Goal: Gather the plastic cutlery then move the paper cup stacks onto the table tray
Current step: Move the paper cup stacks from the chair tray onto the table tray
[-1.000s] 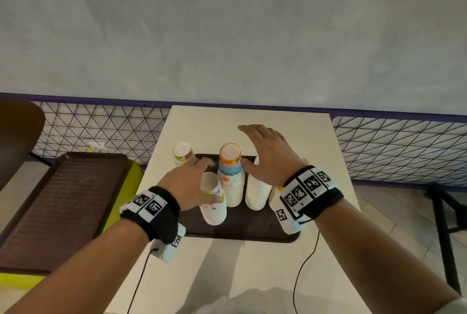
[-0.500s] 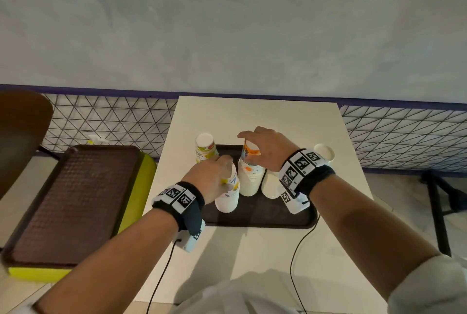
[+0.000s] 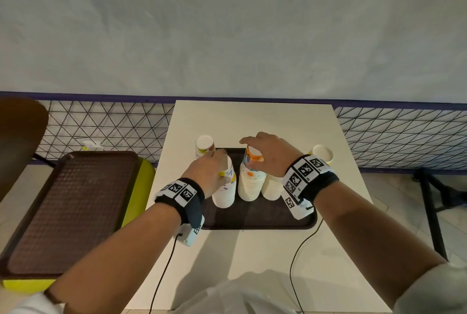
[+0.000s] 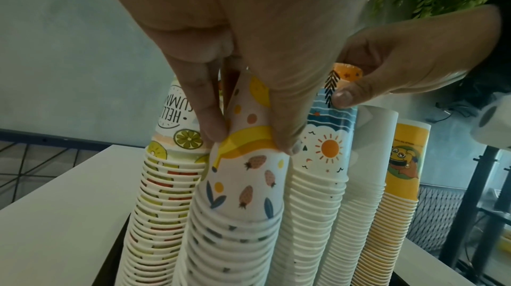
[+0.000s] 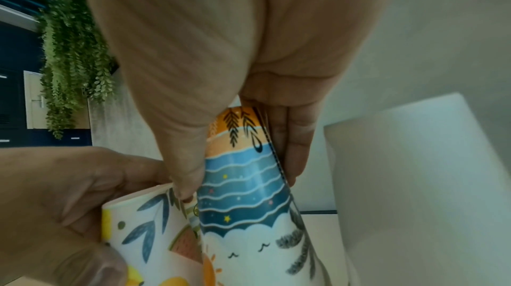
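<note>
A dark brown tray (image 3: 255,220) lies on the white table (image 3: 252,121). On it stand a fruit-print cup stack (image 3: 225,192), a sun-and-sea stack (image 3: 250,182) and a plain white stack (image 3: 271,187). My left hand (image 3: 211,171) pinches the fruit stack (image 4: 243,192) near its top. My right hand (image 3: 267,154) grips the top of the sun-and-sea stack (image 5: 243,181) between thumb and fingers. A lemon-print stack (image 3: 204,147) stands at the tray's back left corner. A yellow stack (image 3: 322,154) stands on the table right of the tray. No plastic cutlery is in view.
A second brown tray (image 3: 70,212) rests on a yellow-green seat (image 3: 141,182) left of the table. A brown chair back (image 3: 20,137) is at far left. A mesh fence (image 3: 113,126) and wall lie behind; black metal legs (image 3: 429,187) stand at right.
Both hands hovered with straight fingers over the stacks a second ago. They have dropped and curled round the tops of the fruit and sun-and-sea stacks.
</note>
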A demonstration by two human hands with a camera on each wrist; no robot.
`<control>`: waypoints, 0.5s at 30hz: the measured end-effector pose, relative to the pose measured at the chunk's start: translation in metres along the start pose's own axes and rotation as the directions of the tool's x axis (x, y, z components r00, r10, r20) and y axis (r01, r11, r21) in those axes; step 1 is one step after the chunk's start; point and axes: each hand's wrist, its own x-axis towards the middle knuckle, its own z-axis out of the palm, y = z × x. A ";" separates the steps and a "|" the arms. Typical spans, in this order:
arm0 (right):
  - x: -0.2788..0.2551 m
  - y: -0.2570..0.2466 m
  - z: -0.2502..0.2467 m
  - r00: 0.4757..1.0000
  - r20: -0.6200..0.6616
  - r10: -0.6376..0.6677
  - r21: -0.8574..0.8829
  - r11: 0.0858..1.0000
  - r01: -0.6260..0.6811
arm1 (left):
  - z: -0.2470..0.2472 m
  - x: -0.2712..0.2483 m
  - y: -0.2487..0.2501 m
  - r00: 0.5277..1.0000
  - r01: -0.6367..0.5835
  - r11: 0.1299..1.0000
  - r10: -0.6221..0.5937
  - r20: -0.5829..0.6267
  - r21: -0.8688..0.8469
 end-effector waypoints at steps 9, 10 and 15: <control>-0.014 -0.024 -0.004 0.965 -0.215 -0.150 -0.149 0.982 0.119 | -0.032 -0.012 -0.018 0.987 0.003 0.999 0.004 -0.158 0.044; -0.014 -0.031 -0.003 0.955 -0.229 -0.191 -0.175 0.973 0.152 | -0.039 -0.010 -0.023 0.982 0.015 0.998 -0.003 -0.188 0.065; 0.004 -0.066 0.008 0.976 -0.044 -0.213 -0.386 0.905 0.180 | -0.051 0.024 -0.043 0.999 0.007 0.987 0.000 -0.045 0.159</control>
